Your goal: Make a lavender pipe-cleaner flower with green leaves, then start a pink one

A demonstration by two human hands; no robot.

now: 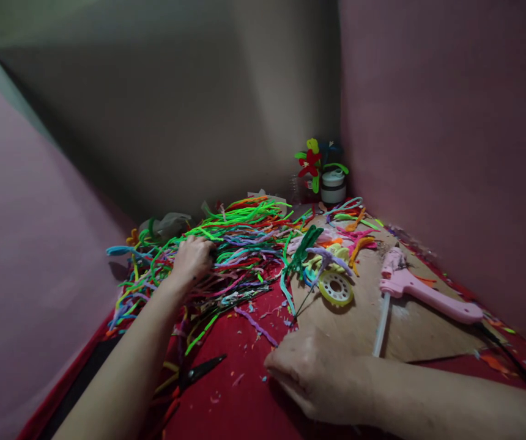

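Observation:
My left hand [193, 261] reaches into a large heap of pipe cleaners [244, 217] in green, red, purple and other colours. Its fingers curl down among the strands, and the fingertips are hidden. Near the front, my right hand [315, 374] is closed, knuckles up. A thin dark wire stem rises from behind it to a lavender pipe-cleaner flower [329, 255], which the hand appears to hold by that stem; the grip itself is out of sight. Just behind the flower lie a yellow-rimmed tape roll [336, 288] and a dark green pipe-cleaner piece [306, 247].
A pink hot glue gun [428, 293] with a glue stick lies on a brown board [359, 330], its cord trailing right. Dark-bladed scissors [203, 370] rest on the red cloth [230, 403] among scraps. At the back stand a white jar [333, 186] and a red flower [309, 163]. Walls enclose the table.

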